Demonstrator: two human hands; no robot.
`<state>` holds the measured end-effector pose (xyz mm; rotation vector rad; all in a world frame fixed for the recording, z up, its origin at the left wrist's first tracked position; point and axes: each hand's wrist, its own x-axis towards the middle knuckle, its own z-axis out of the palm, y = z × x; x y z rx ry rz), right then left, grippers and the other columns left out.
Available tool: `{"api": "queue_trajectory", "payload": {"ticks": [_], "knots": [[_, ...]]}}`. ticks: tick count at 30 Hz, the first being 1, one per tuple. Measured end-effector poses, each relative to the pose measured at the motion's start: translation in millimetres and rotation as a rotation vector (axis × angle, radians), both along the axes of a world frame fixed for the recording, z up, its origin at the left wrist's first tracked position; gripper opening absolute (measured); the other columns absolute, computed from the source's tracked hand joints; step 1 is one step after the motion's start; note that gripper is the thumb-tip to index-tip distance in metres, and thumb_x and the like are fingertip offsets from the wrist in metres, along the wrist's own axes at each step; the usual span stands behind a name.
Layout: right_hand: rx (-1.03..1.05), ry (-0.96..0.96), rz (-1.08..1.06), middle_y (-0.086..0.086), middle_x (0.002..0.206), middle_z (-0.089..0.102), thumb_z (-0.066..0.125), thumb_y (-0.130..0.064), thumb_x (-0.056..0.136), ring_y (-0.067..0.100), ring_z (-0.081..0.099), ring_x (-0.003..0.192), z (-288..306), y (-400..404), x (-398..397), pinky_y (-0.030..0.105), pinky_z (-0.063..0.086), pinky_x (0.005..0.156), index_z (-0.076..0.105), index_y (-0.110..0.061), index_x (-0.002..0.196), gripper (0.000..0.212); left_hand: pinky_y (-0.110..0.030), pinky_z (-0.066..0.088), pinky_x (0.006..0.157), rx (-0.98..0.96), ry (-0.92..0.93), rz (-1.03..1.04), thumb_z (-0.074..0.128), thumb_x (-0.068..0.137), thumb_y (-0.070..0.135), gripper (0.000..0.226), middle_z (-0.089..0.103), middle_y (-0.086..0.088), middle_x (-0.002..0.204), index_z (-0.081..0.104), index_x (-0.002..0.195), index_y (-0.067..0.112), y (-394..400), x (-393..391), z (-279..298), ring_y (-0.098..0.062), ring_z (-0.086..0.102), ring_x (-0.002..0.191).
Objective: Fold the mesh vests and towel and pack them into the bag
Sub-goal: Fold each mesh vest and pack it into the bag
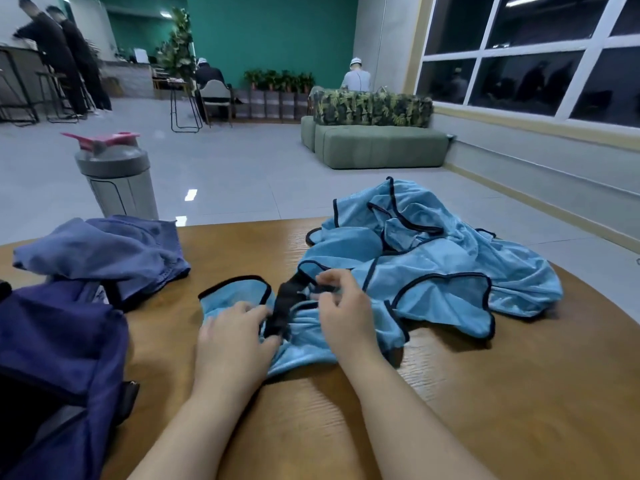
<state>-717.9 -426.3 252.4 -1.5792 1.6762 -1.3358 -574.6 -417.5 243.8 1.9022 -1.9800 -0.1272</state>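
At the left edge of the view, the dark navy fabric bag (59, 358) is cut off by the frame, so only part of its open mouth shows and its inside is too dark to make out. Just beyond it, the crumpled blue-purple cloth towel (104, 251) lies on the round wooden table (485, 393), its near edge touching the bag. Behind the towel stands a grey plastic shaker bottle with a pink flip lid (116, 174); its base is hidden by the towel, and no writing on it can be read.

Near the table's middle, a light blue mesh vest with black trim (301, 337) is bunched under both hands. The left hand (235, 337) lies on the vest's left part with its fingers curled into the fabric beside a black strap; the fingertips are partly buried, so how firmly it grips is unclear. The right hand (343, 306) has its fingers bent and pinching the black trim at the vest's upper edge. To the right, touching this vest, a heap of more light blue mesh vests (450, 258) is tangled so that I cannot tell how many there are. No labels or print show on any fabric.
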Motion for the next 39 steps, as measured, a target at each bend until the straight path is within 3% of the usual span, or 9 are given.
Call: {"api": "queue_trajectory", "payload": {"ticks": [4, 7, 9, 12, 16, 19, 23, 31, 39], "knots": [[-0.330, 0.149, -0.260, -0.002, 0.105, 0.058, 0.051, -0.009, 0.087, 0.010, 0.049, 0.099, 6, -1, -26, 0.026, 0.040, 0.089, 0.059, -0.016, 0.109, 0.024, -0.036, 0.044, 0.064, -0.122, 0.542, 0.094, 0.059, 0.087, 0.026, 0.010, 0.063, 0.002, 0.070, 0.062, 0.078, 0.024, 1, 11, 6, -0.022, 0.059, 0.070], [0.074, 0.435, -0.465, 0.006, 0.149, 0.031, 0.053, -0.025, 0.090, 0.024, 0.017, 0.141, 4, -6, -47, 0.042, 0.016, 0.113, 0.038, -0.022, 0.137, 0.049, -0.032, 0.042, 0.063, -0.219, 0.811, 0.197, 0.059, 0.087, 0.014, 0.012, 0.063, -0.004, 0.075, 0.057, 0.077, 0.021, 2, 20, 9, -0.024, 0.058, 0.074], [0.448, 0.513, -0.415, 0.010, 0.159, 0.005, 0.049, -0.044, 0.092, 0.030, -0.005, 0.146, 0, -7, -53, 0.050, 0.002, 0.116, 0.013, -0.022, 0.150, 0.071, -0.036, 0.042, 0.085, -0.277, 0.754, 0.291, 0.063, 0.081, 0.009, 0.020, 0.059, -0.010, 0.105, 0.057, 0.098, 0.017, 1, 22, 10, -0.029, 0.052, 0.102], [0.516, 0.598, -0.243, 0.008, 0.160, 0.005, 0.043, -0.052, 0.092, 0.027, -0.003, 0.147, -2, -9, -45, 0.050, -0.001, 0.117, 0.015, -0.019, 0.151, 0.074, -0.047, 0.018, 0.112, -0.354, 0.559, 0.318, 0.063, 0.073, 0.013, 0.064, 0.029, -0.011, 0.143, 0.042, 0.134, 0.017, 3, 21, 9, -0.027, 0.023, 0.134], [0.360, 0.655, 0.200, -0.003, 0.160, 0.011, 0.042, -0.040, 0.095, 0.012, 0.001, 0.147, 1, -4, -25, 0.039, -0.003, 0.120, 0.032, -0.020, 0.146, 0.056, -0.043, 0.021, 0.115, -0.591, 0.507, -0.051, 0.046, 0.063, 0.005, 0.067, 0.034, -0.002, 0.141, 0.045, 0.128, 0.019, 13, 14, 18, -0.020, 0.025, 0.139], [0.244, 0.353, 0.464, -0.006, 0.142, 0.048, 0.048, -0.038, 0.093, 0.000, 0.035, 0.133, 1, 1, -13, 0.032, 0.013, 0.118, 0.065, -0.016, 0.116, 0.036, -0.021, 0.032, 0.106, -0.568, 0.509, -0.357, 0.042, 0.082, 0.016, 0.040, 0.048, 0.008, 0.130, 0.050, 0.120, 0.022, 17, 8, 19, -0.008, 0.044, 0.126], [-0.023, 0.227, 0.134, -0.009, 0.081, 0.061, 0.058, -0.030, 0.091, 0.008, 0.053, 0.086, -1, 0, -7, 0.023, 0.037, 0.079, 0.061, -0.020, 0.073, 0.020, -0.020, 0.038, 0.091, -0.279, 0.448, -0.322, 0.037, 0.094, 0.042, 0.038, 0.049, 0.016, 0.121, 0.047, 0.127, 0.027, 15, 6, 10, 0.001, 0.048, 0.109], [0.226, 0.480, 0.048, -0.010, 0.104, 0.056, 0.061, -0.053, 0.083, 0.013, 0.052, 0.109, 3, 4, 1, 0.030, 0.041, 0.097, 0.049, -0.028, 0.127, 0.051, -0.032, 0.045, 0.072, -0.010, 0.414, -0.043, 0.035, 0.095, 0.050, 0.036, 0.065, 0.009, 0.080, 0.046, 0.121, 0.028, 11, 6, 11, -0.011, 0.061, 0.085], [-0.087, -0.160, 0.205, -0.017, 0.091, 0.069, 0.064, -0.006, 0.087, -0.003, 0.062, 0.092, 15, 14, 7, 0.008, 0.045, 0.078, 0.063, -0.032, 0.097, 0.028, -0.024, 0.047, 0.079, 0.142, 0.342, 0.001, 0.053, 0.087, 0.054, 0.042, 0.066, 0.013, 0.107, 0.057, 0.123, 0.033, 11, 11, 13, -0.006, 0.060, 0.101]]}}
